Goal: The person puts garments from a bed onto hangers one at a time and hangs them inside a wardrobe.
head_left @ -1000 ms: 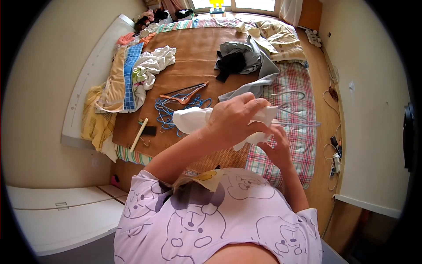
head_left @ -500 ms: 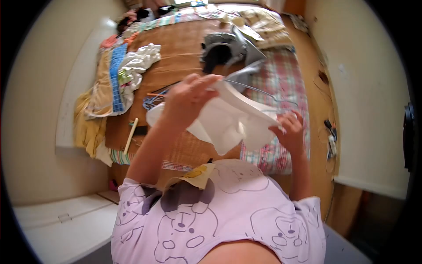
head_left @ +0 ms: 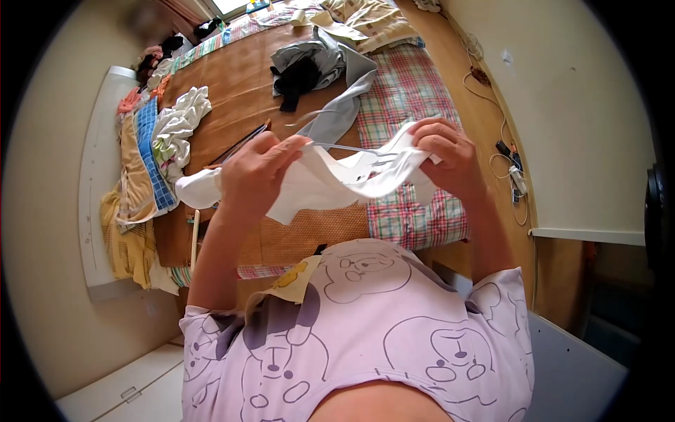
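So closest to the camera is a bear-print tee [head_left: 358,302], just below both grips. The left grip [head_left: 253,176] is pinched on a white garment [head_left: 313,186], thumb and fingers squeezing its edge, and the right grip [head_left: 453,158] has its fingers curled over the other side, so the garment hangs stretched between the two, sagging in the middle, held up above the bed [head_left: 450,228]. A thin grey hanger [head_left: 344,147] runs between the grips too, one end right at the left grip, the other going into the white fabric near the right one. Can't tell how much of it is inside. A bit of white cloth also pokes out left of the left grip.

Past that, a brown mat [head_left: 232,84] lies under and beyond the left grip, with a plaid sheet [head_left: 401,91] under and beyond the right one. More hangers [head_left: 242,139] sit just behind the left grip, mostly hidden. Yellow cloth [head_left: 130,239] droops well left of it, and a power strip [head_left: 517,181] lies on the floor right of the right grip. Further off: a white heap [head_left: 179,123] beyond and left of the left grip, grey clothes with a black piece [head_left: 299,75] ahead between the grips, then a tan pillow [head_left: 369,21] furthest out.
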Available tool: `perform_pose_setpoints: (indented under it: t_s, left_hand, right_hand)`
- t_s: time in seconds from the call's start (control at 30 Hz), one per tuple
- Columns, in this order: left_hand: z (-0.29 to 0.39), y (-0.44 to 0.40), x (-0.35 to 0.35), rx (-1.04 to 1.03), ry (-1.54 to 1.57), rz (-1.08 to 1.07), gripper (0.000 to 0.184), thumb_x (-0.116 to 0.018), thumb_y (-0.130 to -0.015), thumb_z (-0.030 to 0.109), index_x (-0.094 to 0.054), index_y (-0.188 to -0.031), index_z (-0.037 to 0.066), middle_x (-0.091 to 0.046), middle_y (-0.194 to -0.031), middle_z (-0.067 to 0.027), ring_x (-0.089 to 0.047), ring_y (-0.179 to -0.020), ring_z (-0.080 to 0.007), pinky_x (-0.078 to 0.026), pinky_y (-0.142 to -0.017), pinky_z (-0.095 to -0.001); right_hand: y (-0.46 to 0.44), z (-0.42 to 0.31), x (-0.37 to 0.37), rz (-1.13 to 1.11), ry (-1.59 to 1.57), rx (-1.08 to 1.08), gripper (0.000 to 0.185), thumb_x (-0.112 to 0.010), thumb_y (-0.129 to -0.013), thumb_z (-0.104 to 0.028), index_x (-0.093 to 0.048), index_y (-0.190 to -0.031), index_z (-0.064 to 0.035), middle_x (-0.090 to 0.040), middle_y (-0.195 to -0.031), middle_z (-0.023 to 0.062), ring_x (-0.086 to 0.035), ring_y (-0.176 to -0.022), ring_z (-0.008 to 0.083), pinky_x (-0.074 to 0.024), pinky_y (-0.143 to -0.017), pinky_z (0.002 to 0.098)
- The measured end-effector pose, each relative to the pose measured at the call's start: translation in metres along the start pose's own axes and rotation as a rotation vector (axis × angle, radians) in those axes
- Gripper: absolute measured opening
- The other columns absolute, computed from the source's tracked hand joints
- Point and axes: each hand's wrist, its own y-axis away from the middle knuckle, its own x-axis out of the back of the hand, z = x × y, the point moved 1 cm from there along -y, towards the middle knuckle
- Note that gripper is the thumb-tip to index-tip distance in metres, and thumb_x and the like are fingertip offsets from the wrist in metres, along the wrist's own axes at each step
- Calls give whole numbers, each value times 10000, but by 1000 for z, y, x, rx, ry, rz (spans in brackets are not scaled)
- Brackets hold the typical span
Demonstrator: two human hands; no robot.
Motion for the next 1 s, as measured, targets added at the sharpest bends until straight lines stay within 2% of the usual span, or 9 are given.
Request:
perform_pose_setpoints:
  t_s: [0.13,0.23,0.37,0.57,0.67,0.77,0.83,0.87,1.0]
  left_hand:
    - [9,-3,-10,-19,107,37,212,-652,-776,100,-663,-980,157,-516,-659,-26,-521,-556,-178,-420,-483,-299]
    - [6,0,-9,-32,278,183,214,-655,-767,57,-663,-974,114,-521,-658,-39,-504,-553,-163,-414,-488,-282]
    - [8,6,-9,32,326,259,202,-648,-772,18,-657,-969,63,-526,-658,-53,-504,-560,-138,-409,-497,-251]
    - [-3,15,-15,179,419,289,180,-652,-781,27,-656,-960,47,-543,-701,-51,-512,-578,-127,-401,-500,-228]
    - [-13,25,-8,165,562,71,282,-643,-783,26,-600,-1061,29,-605,-875,-80,-567,-749,-146,-446,-645,-227]
    - [-26,31,4,35,94,-29,571,-726,-688,91,-502,-1213,90,-577,-1144,-89,-549,-991,-244,-452,-839,-335]
    - [-42,42,5,176,136,-50,545,-719,-698,87,-509,-1201,88,-573,-1155,-90,-552,-987,-243,-452,-841,-335]
    - [-52,47,2,306,186,-77,519,-712,-709,84,-516,-1190,86,-570,-1166,-90,-555,-984,-242,-453,-842,-335]
    - [-71,58,-6,325,399,-124,364,-717,-727,145,-598,-1063,71,-636,-900,-109,-604,-801,-247,-479,-701,-298]
  right_hand:
    - [-17,-21,-12,121,-281,86,358,-750,-614,-17,-575,-924,-51,-585,-986,101,-594,-928,275,-496,-801,326]
    - [-11,4,-8,422,273,-237,300,-721,-714,-219,-584,-925,-55,-590,-920,110,-601,-809,293,-503,-694,331]
    - [21,15,-12,-22,150,-552,265,-690,-748,-288,-581,-789,-49,-577,-728,92,-582,-618,271,-471,-551,343]
    - [14,-6,-14,53,58,-198,204,-691,-717,-155,-540,-678,-23,-531,-627,85,-544,-534,269,-427,-481,343]
    - [23,-1,-4,41,18,-208,135,-676,-672,-47,-558,-722,-6,-544,-643,92,-566,-562,241,-432,-489,329]
    - [35,9,18,123,-45,-340,151,-632,-648,38,-598,-795,31,-608,-733,118,-604,-636,200,-464,-563,286]
    - [48,23,33,119,-68,-299,193,-594,-708,110,-619,-889,45,-616,-791,52,-568,-710,102,-459,-614,236]
    - [50,24,37,156,-93,-362,148,-636,-655,45,-608,-800,46,-639,-774,113,-620,-684,182,-477,-635,261]
    - [51,28,50,137,-26,-401,124,-626,-677,33,-598,-798,40,-612,-735,84,-568,-642,141,-457,-603,256]
